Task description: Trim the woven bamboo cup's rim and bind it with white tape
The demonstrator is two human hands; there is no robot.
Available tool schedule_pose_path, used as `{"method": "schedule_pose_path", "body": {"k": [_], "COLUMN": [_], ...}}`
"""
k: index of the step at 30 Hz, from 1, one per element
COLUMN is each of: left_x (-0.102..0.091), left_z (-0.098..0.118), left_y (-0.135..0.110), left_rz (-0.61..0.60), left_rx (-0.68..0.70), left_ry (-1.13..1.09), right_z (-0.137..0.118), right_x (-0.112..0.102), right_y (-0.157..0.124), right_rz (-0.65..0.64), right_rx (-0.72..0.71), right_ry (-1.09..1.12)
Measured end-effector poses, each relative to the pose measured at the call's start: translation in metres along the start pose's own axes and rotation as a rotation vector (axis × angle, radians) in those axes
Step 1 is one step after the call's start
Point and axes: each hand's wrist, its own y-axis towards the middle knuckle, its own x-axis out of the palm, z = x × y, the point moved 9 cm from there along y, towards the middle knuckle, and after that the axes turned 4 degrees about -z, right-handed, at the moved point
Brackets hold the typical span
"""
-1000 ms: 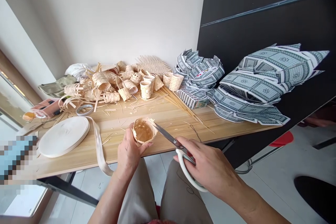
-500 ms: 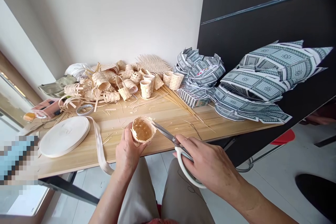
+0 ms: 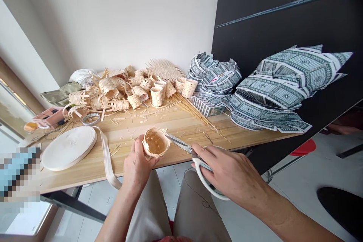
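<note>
My left hand [image 3: 138, 166] is closed around a small woven bamboo cup [image 3: 156, 142], its open mouth tilted up toward me. Bits of strip show inside it and along its rim. In my right hand [image 3: 227, 176] is a pair of scissors [image 3: 185, 147] with white handles, my fingers through the loops. The blade tips touch or nearly touch the right side of the cup's rim. A dark thread [image 3: 202, 196] hangs over my right knee, below the scissors.
A white webbing roll [image 3: 69, 147] lies at left, its loose end trailing over the table edge. Woven cups [image 3: 157, 96] and strip rings stand behind. Thin bamboo sticks [image 3: 198, 113] lie across the table [image 3: 181, 132]. Folded-card baskets [image 3: 272, 90] fill the right end. A tape roll [image 3: 91, 118] lies at left.
The cup has turned slightly in my left hand. The scissors and my right hand have shifted a little to the right, and the blades look closer together.
</note>
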Motion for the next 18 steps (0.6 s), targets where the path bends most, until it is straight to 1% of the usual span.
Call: {"method": "schedule_pose_path", "body": {"k": [4,11,18], "left_x": [0.0004,0.0005,0.0009], "left_z": [0.0018,0.0042,0.0064], "left_y": [0.0001,-0.0020,-0.0017], "left_rz": [-0.020,-0.071,-0.067], "left_rx": [-0.006,-0.071,-0.072], "left_ry": [0.016,0.037,0.059], "right_z": [0.0016,0.0017,0.0012], "right_x": [0.0006,0.0034,0.0045], "right_y": [0.0003,0.0020,0.0042], "right_rz": [0.008,-0.085,-0.164], "right_rx": [-0.010,0.023,0.073], "right_ry": [-0.031,-0.017,0.014]}}
